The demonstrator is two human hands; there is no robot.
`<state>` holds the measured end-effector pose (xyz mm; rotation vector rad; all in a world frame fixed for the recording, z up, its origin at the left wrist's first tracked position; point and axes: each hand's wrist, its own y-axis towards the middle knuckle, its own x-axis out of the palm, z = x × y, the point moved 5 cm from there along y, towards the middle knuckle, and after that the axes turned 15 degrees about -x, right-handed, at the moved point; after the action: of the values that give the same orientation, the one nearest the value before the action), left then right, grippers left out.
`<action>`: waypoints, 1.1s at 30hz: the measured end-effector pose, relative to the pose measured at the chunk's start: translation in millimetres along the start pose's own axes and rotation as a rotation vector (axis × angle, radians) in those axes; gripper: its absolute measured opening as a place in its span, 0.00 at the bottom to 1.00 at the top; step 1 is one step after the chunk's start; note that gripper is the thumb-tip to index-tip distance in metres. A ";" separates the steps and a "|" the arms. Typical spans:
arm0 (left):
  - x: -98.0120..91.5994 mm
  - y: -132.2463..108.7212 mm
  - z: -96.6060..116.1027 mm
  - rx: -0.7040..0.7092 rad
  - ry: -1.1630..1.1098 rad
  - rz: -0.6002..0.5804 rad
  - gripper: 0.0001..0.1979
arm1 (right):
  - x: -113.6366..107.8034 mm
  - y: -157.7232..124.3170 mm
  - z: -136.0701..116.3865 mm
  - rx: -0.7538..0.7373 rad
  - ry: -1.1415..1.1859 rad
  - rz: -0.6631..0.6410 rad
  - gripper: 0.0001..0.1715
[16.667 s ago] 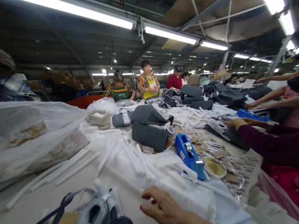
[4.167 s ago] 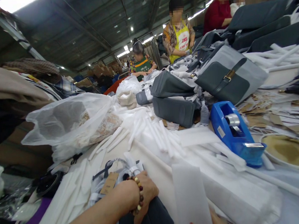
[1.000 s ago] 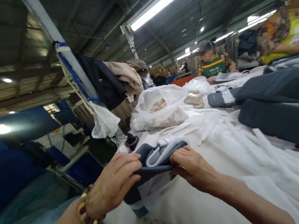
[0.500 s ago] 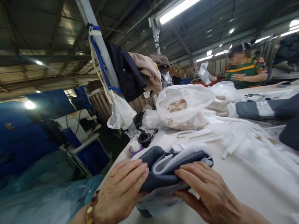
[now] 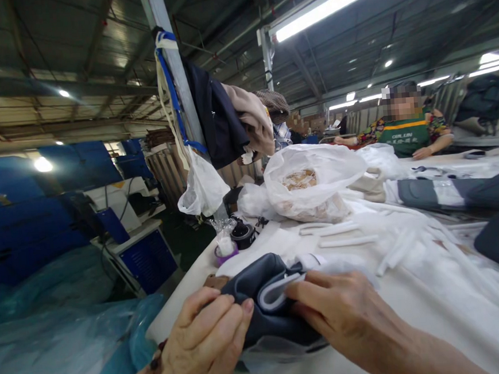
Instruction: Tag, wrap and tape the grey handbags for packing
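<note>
A folded dark blue-grey piece with a white lining (image 5: 261, 278) rests near the table's front edge; its exact kind does not show. Thin translucent sheeting (image 5: 279, 349) lies along its lower front. My left hand (image 5: 209, 328), a beaded bracelet at the wrist, grips the left side of the dark piece with fingers curled. On the other side my right hand (image 5: 345, 306) pinches the white-lined fold between thumb and fingers. The right hand hides much of the piece's right end.
Behind it stand a purple tape roll (image 5: 226, 252), a black roll (image 5: 243, 233) and an open white plastic bag (image 5: 312, 165). White strips (image 5: 349, 241) lie to the right, with dark folded pieces (image 5: 431, 191) beyond. A metal post (image 5: 176, 83) rises there; a person (image 5: 405, 134) is across the table.
My right hand has gone from lying along the front edge to pinching the white-lined fold. The left fingers have curled in. The co-worker's raised hand with a clear bag has come down.
</note>
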<state>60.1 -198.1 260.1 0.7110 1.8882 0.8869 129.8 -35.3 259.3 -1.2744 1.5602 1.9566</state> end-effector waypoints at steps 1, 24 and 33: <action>0.2 0.2 -1.6 -0.002 -0.001 0.002 0.13 | 1.1 0.6 -1.4 -0.030 -0.021 0.020 0.09; 10.7 22.9 -3.2 -0.075 -0.053 -0.394 0.17 | 20.0 5.7 27.3 0.260 -0.002 -0.151 0.09; 7.8 25.2 6.5 0.032 0.053 -0.380 0.14 | 19.5 -2.0 25.4 0.325 -0.020 -0.144 0.09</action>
<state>65.5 -175.7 274.6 0.3302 2.0003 0.6382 109.6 -16.8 242.5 -1.1899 1.6451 1.5471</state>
